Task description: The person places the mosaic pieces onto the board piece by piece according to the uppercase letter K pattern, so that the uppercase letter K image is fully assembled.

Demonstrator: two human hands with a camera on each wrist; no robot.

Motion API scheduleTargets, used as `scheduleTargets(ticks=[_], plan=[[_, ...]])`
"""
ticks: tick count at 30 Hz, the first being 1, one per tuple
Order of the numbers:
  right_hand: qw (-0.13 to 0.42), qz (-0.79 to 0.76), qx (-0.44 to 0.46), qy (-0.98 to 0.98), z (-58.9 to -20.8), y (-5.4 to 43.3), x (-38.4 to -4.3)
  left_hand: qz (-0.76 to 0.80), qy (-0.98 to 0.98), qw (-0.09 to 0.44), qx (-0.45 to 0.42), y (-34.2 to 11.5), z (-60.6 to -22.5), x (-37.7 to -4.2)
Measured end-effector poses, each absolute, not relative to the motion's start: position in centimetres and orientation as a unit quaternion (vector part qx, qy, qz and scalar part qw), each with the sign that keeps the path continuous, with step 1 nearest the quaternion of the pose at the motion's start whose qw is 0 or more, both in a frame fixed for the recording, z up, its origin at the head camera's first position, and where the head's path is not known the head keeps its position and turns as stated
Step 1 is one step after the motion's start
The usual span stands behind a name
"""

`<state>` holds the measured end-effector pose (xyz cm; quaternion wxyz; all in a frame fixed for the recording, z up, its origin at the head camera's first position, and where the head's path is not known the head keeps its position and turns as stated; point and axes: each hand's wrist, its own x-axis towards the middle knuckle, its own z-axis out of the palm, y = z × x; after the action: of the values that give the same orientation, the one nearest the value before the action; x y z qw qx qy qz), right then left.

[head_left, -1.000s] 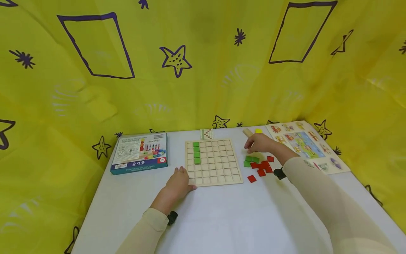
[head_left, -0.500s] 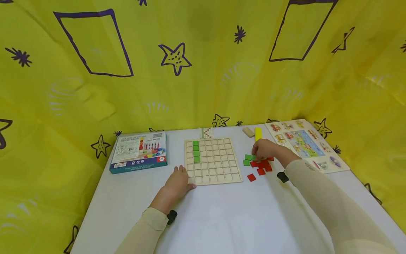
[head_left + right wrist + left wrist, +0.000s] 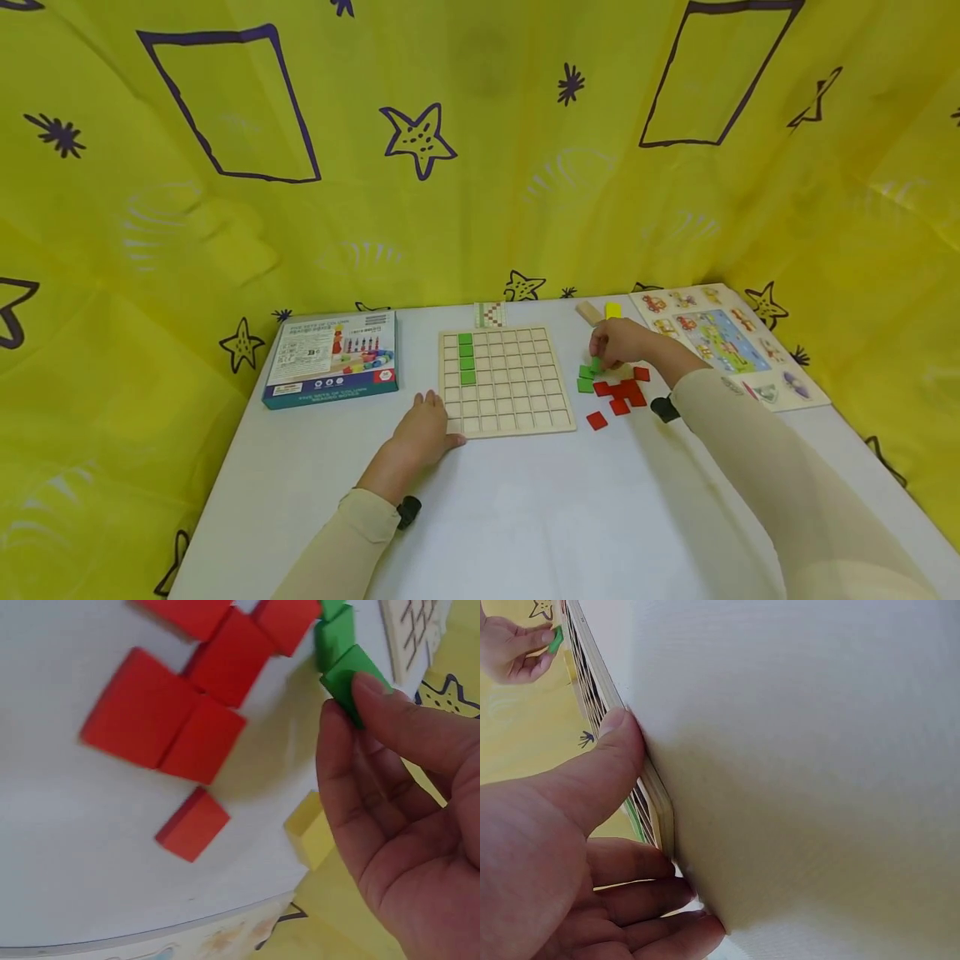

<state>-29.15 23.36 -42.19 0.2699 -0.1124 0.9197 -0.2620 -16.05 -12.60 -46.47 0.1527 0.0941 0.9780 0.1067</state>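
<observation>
My right hand [image 3: 621, 343] pinches a green square tile [image 3: 346, 681] between thumb and fingers, tilted over a small cluster of green tiles [image 3: 585, 384]. Right beside these lies a loose group of red tiles [image 3: 626, 392], seen larger in the right wrist view. My left hand [image 3: 420, 429] holds the near left corner of the wooden grid board [image 3: 517, 408]. Its thumb [image 3: 619, 742] lies on the front edge and the other fingers run along the left side. Several green tiles [image 3: 467, 363] sit in one column of the board's upper left part.
Behind the board lies a small pattern card [image 3: 491, 314]. A yellow block [image 3: 613, 310] and a plain wooden block [image 3: 588, 313] are beyond my right hand. A picture puzzle board [image 3: 795, 402] is at the far right, and a flat game box [image 3: 330, 358] at the left.
My right hand has come down to the green tiles and now lifts one, moving slightly up and left over the last half second. My left hand stays at the board's corner.
</observation>
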Motion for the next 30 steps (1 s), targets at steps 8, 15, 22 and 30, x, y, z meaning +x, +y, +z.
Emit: scheduleTargets(ticks=[8,15,22,30], plan=[[0.25,-0.286,-0.152,0.912,-41.0,20.3,-30.3,0.111,0.978,0.149,0.098,-12.6,-46.2,-16.0],[0.249,-0.294,-0.188,0.903,-40.2,16.8,-30.6,0.111,0.977,0.151,0.1,-12.5,-46.1,-16.0],[0.252,-0.294,-0.221,0.895,-40.2,13.5,-30.5,0.11,0.977,0.158,0.093,-12.4,-45.7,-15.9],[0.265,-0.3,-0.229,0.887,-40.6,10.7,-30.0,0.108,0.978,0.151,0.098,-12.6,-45.8,-15.7]])
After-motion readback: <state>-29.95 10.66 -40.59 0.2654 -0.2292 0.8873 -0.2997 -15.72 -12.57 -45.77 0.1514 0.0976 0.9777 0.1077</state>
